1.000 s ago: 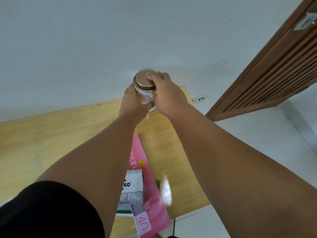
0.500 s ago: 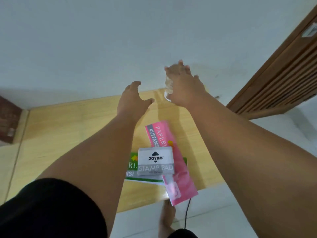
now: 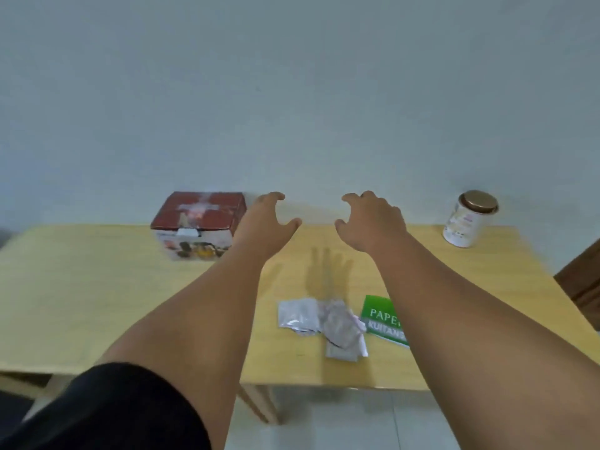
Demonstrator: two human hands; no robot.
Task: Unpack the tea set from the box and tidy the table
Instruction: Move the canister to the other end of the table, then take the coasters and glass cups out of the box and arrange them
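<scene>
A red and white printed box (image 3: 198,224) stands shut at the back of the wooden table (image 3: 81,293), left of centre. My left hand (image 3: 269,222) hovers just right of the box, fingers loosely curled, holding nothing. My right hand (image 3: 370,220) floats beside it over the table's back middle, also empty with fingers loosely curled. A white jar with a bronze lid (image 3: 469,219) stands alone at the table's back right corner, well clear of both hands.
Crumpled clear plastic wrappers (image 3: 321,319) lie near the front edge, beside a green receipt book (image 3: 383,315) partly under my right forearm. A wooden door (image 3: 581,287) borders the table on the right. A white wall stands behind; pale floor tiles show below.
My right hand let go of the jar, which now stands at the back right corner. Both hands moved left toward the table's middle. The view swung left, bringing the box into sight.
</scene>
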